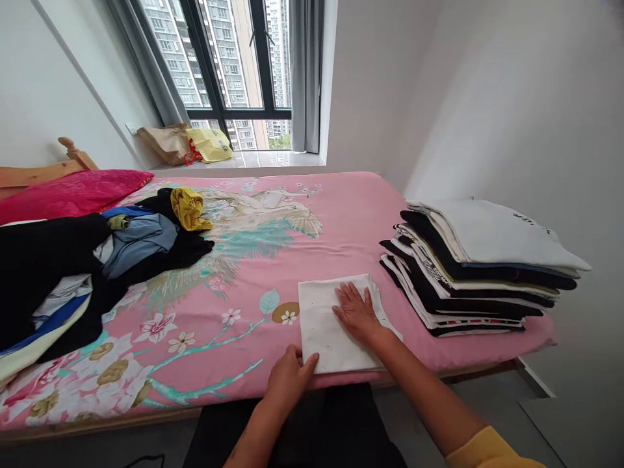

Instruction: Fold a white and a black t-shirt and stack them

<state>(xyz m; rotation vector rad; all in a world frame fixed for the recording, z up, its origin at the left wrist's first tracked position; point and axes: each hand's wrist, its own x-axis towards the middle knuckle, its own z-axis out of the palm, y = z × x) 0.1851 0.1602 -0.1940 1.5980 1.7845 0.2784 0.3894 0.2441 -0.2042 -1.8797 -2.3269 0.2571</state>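
Your right hand (359,315) lies flat, its grip empty, on the smooth, squarish folded white cloth (319,320) atop the pink floral bedspread (353,211); your left hand (290,377) curls at its near corner, pinch unclear.

Right hand (358,313) on white cloth (316,318), left hand (289,377) at corner; pink bedsheet (361,214)

Daylight from the window (225,62) leaves the right edge dim.
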